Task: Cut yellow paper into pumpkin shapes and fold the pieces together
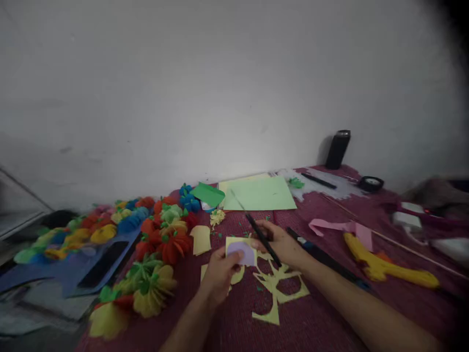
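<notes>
The left hand [220,271] grasps a small yellow paper square [239,239] above the middle of the maroon-covered table [234,335], its thumb pressing a lilac paper piece [248,251] with a curved edge flat against the square. The right hand [280,240] grips a slim black tool [261,236] slantwise, a thin, blurred pale tip pointing toward the table's far edge; its fingers also meet the square's right side.

Beneath and just beside the hands, yellow paper offcuts [275,286] with rounded holes lie on the table, and small green bits are scattered around. A few yellow paper pieces [201,239] rest left of the hands, near a crumpled yellow clump [217,218]. Toward the far edge lie a pale green sheet [262,193] and a folded darker green paper [207,194].

Along the table's left edge crowd fanned paper ornaments [175,244] in orange, yellow, green and blue, many topped with green. To the right, a long black object [326,259] is partly hidden by the right forearm; beyond it are a pink strip [339,226] and a bunched yellow item [384,266]. Near the far right corner stand a black upright container [337,150] and a small dark round device [370,184], with a black pen [318,181] lying near them.
</notes>
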Tool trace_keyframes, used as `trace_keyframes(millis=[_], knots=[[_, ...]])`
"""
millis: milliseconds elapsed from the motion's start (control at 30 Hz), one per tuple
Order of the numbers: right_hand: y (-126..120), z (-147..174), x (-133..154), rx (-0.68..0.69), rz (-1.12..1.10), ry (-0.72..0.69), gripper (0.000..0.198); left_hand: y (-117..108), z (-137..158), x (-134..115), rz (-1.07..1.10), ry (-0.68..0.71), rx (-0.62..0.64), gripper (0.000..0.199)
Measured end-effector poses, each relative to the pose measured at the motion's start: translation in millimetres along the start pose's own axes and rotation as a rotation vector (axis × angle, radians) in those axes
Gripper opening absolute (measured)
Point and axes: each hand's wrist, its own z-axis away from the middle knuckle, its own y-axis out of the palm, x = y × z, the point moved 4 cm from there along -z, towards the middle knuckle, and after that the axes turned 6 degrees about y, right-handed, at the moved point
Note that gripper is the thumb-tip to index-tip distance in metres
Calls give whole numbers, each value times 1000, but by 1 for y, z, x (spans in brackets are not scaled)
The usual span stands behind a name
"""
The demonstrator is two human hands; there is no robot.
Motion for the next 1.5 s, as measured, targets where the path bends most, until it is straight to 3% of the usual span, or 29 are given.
trace_keyframes(millis=[133,233,500,867,1133,1400,1500], knots=[[7,1,-10,5,-23,-25,48,-5,-5,-3,131,54,-121,21],[15,1,-17,44,-46,-46,46,-5,-5,-6,166,107,-139,25],[25,4,-19,-28,-163,82,42,-4,-3,-2,46,216,-152,20],[21,0,-25,-17,-133,54,39,5,-1,2,65,111,-43,23],[21,0,-28,46,-53,-2,36,3,0,3,16,34,-52,22],[22,2,-21,18,-53,13,37,2,-1,-1,44,126,-100,21],[18,10,-14,-1,-24,60,38,-2,0,-14,153,181,-203,22]])
